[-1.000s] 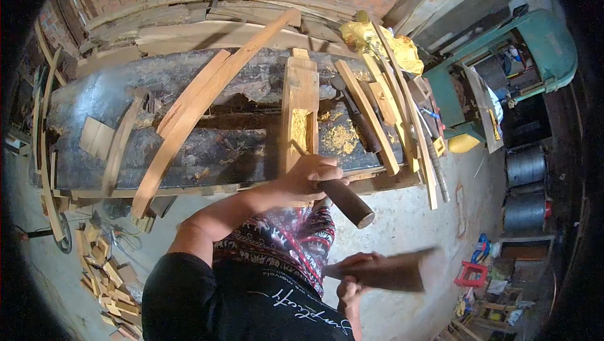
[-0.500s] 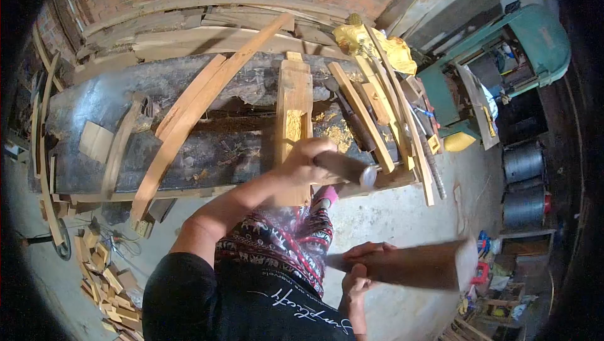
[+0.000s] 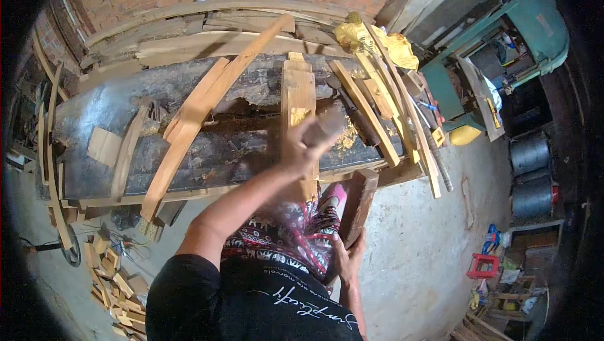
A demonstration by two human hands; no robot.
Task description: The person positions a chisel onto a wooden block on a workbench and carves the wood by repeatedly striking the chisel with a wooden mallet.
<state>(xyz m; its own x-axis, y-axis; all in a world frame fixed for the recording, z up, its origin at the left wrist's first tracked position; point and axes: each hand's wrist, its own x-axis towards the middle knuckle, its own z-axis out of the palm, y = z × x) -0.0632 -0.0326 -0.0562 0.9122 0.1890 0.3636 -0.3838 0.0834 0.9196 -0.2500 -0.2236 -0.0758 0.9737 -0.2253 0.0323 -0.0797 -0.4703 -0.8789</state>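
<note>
My left hand (image 3: 303,143) is closed round a chisel (image 3: 327,128), whose dark handle is blurred by motion; its blade is hidden. It is over a light wooden beam (image 3: 299,89) with a cut recess holding yellow wood chips (image 3: 297,114). Lower right, my right hand (image 3: 350,256) grips a dark brown wooden mallet (image 3: 358,206), a long block pointing up towards the bench edge. The mallet is apart from the chisel. The beam lies across a dark, rough slab (image 3: 239,146) and reaches towards my patterned trousers.
Long timber pieces (image 3: 189,114) cross the slab on the left. More strips (image 3: 365,111) lie at right beside a yellow bag (image 3: 377,45). A green machine (image 3: 541,33) stands far right. Offcuts (image 3: 119,284) are heaped on the floor at lower left, and a red stool (image 3: 483,265) is lower right.
My right hand has swung the mallet from pointing right to pointing up, nearer the bench. My left hand has shifted slightly up, and the chisel handle has tipped upwards.
</note>
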